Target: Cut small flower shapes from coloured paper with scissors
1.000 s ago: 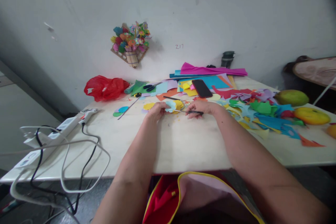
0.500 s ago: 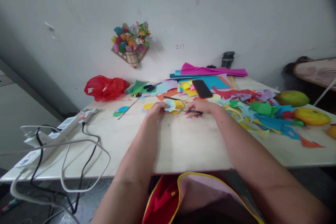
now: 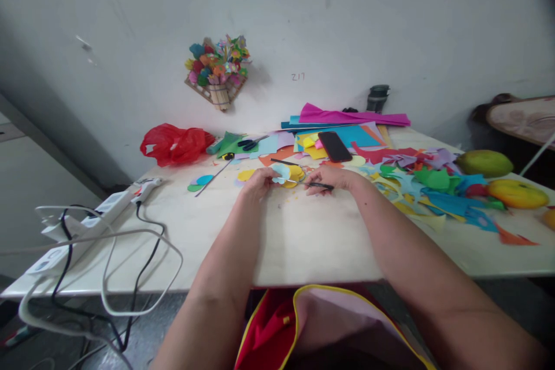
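Note:
Between the fingers of my left hand is a light blue paper piece with a scalloped edge. My right hand is closed around a pair of scissors, whose blades point left and reach the lower edge of that paper. Just behind and to the right lie yellow paper pieces, partly covered by the blue one. Small yellow scraps dot the tabletop below the blades. A thin dark stick lies a little beyond my hands.
Paper scraps and several fruits cover the right side. A phone and coloured sheets lie behind. At the left are a red plastic bag, a power strip and loose cables. Dark-handled scissors rest farther back.
The scissors' handle has shifted very slightly left in my right hand. My left hand holds the blue paper in nearly the same place.

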`<action>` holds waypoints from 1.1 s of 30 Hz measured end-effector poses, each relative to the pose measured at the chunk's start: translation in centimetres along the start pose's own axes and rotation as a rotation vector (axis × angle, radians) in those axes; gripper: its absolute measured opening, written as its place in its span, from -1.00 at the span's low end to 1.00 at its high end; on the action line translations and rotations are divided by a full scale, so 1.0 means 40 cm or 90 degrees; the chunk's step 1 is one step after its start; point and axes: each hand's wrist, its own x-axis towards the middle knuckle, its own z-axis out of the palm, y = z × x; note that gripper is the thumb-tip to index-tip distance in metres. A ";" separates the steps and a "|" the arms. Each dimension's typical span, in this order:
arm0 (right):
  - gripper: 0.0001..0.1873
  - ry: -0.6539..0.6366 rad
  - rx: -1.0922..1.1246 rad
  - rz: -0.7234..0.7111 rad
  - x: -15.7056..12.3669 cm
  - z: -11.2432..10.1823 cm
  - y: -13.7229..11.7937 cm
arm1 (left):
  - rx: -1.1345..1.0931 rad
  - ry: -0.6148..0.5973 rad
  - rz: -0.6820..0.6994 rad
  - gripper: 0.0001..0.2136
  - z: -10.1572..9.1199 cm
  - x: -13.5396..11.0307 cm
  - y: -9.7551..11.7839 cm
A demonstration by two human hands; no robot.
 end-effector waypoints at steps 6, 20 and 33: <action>-0.64 0.004 0.011 -0.006 0.001 0.004 -0.002 | -0.007 -0.012 -0.005 -0.87 -0.001 0.003 0.000; -0.60 0.010 0.002 -0.007 0.007 0.006 0.004 | -0.007 0.024 -0.001 -0.89 -0.001 0.008 -0.002; -0.71 0.144 0.194 -0.094 0.012 -0.004 0.023 | -0.161 0.084 0.088 -0.81 -0.003 0.020 -0.005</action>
